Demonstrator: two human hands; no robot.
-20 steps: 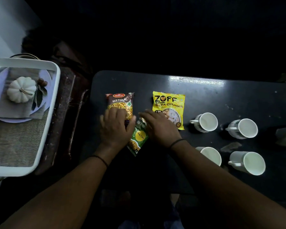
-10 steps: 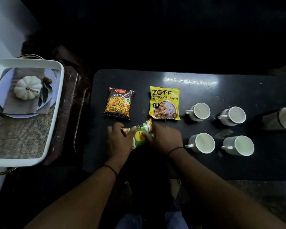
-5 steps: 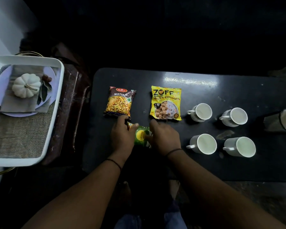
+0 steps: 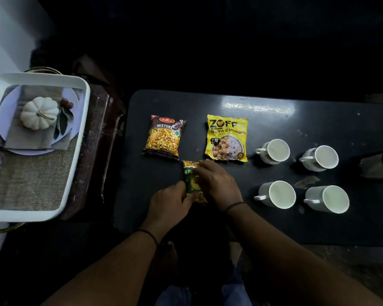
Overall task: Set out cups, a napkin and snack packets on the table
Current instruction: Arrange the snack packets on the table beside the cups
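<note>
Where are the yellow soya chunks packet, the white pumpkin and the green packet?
yellow soya chunks packet [image 4: 227,138]: head view, middle of its front.
white pumpkin [image 4: 39,113]: head view, top near the stem.
green packet [image 4: 191,178]: head view, strip showing between the hands.

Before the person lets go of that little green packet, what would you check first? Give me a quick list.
1. Both hands on the small green snack packet: ok; left hand at its near end, right hand over its right side.
2. Packet flat on the black table: cannot tell, hands cover much of it.
3. Packet apart from the dark Mixture packet and yellow soya chunks packet: ok, it sits nearer the person, between them.
4. Four white cups out of the hands' way: ok, grouped to the right.
5. Napkin set out on the table: not ok, none is visible on the tabletop.
</note>
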